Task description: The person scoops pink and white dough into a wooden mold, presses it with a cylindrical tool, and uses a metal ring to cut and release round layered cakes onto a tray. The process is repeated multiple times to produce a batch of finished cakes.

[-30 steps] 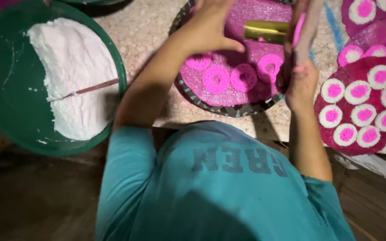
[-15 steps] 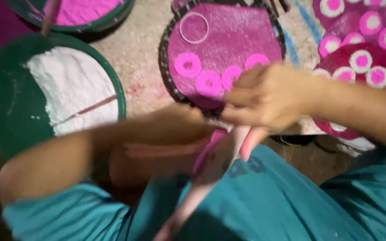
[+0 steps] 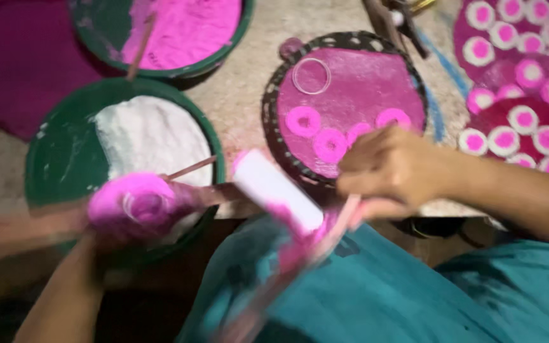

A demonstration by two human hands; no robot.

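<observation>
Head view, cataloguing by size around the round dark tray at centre.

1. Teal garment: soft cloth, lying below the tray and filling the lower right.
2. Green basin: round, smooth-walled, sitting left of the tray and holding a heap of white powder; a thin stick is resting across its rim.
3. Second green basin: sitting up-left of the tray and holding loose pink powder.
4. The tray itself: patterned rim, carrying a flat bed of magenta powder with pink ring shapes pressed into it and one thin clear hoop.
5. Dark red trays: lying right of the tray, carrying white discs with pink centres.
6. Right hand: hovering over the tray's lower edge, fingers curled shut; it is pinching a thin pink strip, blurred.
7. White block: oblong, smooth, pink-dusted at its ends, showing just below-left of the tray; which hand is carrying it cannot be told.
8. Left hand: blurring left of the tray over the white-powder basin, coated in pink, curled around a small round pink piece.
</observation>
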